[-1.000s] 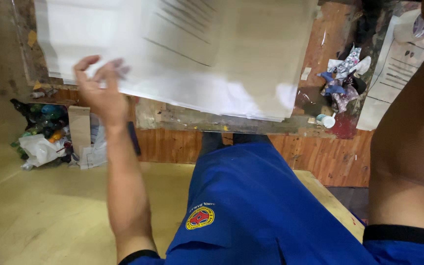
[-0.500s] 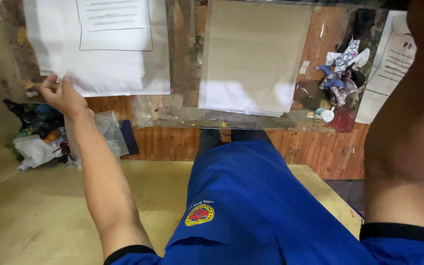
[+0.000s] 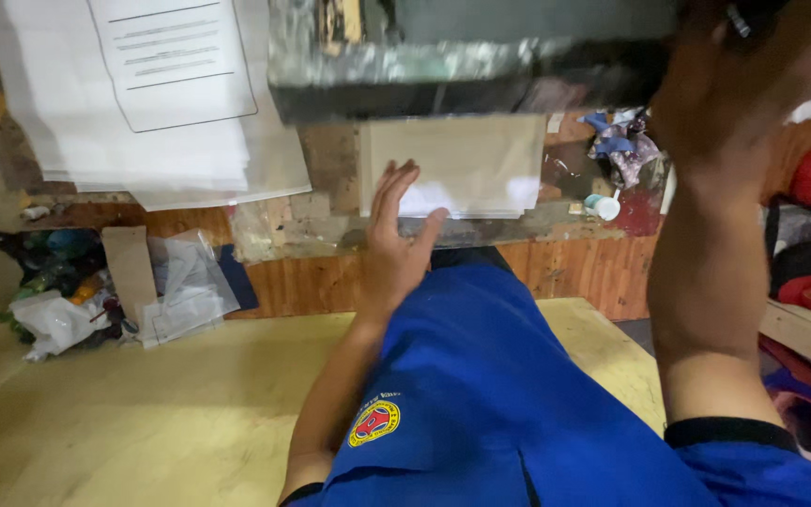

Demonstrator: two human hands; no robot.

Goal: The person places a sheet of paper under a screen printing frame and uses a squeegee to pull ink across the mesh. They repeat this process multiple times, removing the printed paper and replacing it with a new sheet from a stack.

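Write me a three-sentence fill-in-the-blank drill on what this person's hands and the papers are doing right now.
1. The left hand reaches with ____ fingers toward the tan sheet.
2. The right hand is raised at a dark frame that hangs ____ the tan sheet.
3. The stack of white papers lies to the ____ of the tan sheet.

Missing words: spread; above; left

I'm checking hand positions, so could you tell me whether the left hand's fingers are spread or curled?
Spread: the left hand lies open-palmed, fingers extended over the tan sheet.
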